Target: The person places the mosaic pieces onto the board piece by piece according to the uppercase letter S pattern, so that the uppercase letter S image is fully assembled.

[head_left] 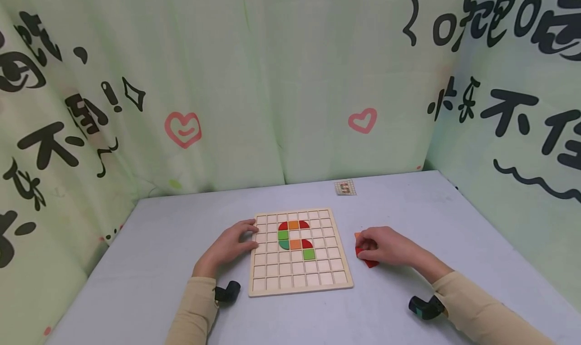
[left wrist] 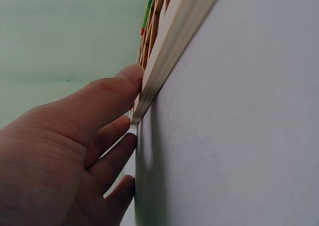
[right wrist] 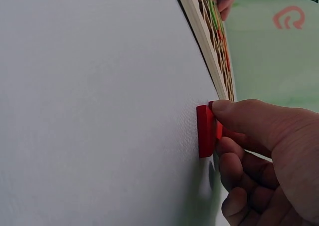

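A square wooden grid board lies on the table, with several red, orange, green and teal tiles forming a curved figure in its cells. Along the board's left edge rests my left hand, its fingers spread; the thumb touches the rim in the left wrist view. To the right of the board my right hand pinches a red tile between thumb and fingers, mostly hidden by them. Just beside it on the table lie another red tile and an orange tile, partly covered by the hand.
A small card with a gridded picture lies near the table's back edge. Pale green curtains with writing and hearts hang behind and at both sides of the white-covered table. Black cameras are strapped to both wrists.
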Motion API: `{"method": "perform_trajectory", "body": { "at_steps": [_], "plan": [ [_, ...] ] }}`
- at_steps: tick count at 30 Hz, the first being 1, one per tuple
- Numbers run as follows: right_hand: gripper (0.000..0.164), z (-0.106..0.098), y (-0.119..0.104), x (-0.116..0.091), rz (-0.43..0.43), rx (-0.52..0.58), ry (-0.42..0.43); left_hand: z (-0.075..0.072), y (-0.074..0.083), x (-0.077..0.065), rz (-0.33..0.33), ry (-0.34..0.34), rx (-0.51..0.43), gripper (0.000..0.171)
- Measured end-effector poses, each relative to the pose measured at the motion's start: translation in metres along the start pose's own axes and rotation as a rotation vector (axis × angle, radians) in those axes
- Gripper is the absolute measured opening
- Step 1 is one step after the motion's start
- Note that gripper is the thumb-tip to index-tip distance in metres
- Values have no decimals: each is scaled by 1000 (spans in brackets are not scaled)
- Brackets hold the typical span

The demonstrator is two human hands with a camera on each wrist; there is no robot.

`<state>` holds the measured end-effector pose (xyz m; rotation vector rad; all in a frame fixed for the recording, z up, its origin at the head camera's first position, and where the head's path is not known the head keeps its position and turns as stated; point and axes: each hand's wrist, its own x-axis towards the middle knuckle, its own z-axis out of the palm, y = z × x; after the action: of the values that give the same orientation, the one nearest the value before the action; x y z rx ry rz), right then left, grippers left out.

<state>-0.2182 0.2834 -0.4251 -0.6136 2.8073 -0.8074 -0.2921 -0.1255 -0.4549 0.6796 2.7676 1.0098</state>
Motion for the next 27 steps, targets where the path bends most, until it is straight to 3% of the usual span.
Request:
{"method": "perform_trajectory", "body": {
  "at_steps": [4,20,27],
  "plan": [
    [15,3,-1,3,33,-21,18,0,0,-1,-12,-4,2,33],
    [15,4,-2,7,22,-24,0,1,1,1,-32,-5,-8,35],
    [22,-3,-2,7,-58,-32,-57,0,0,1,-41,-10,-21,36]
  ]
}}
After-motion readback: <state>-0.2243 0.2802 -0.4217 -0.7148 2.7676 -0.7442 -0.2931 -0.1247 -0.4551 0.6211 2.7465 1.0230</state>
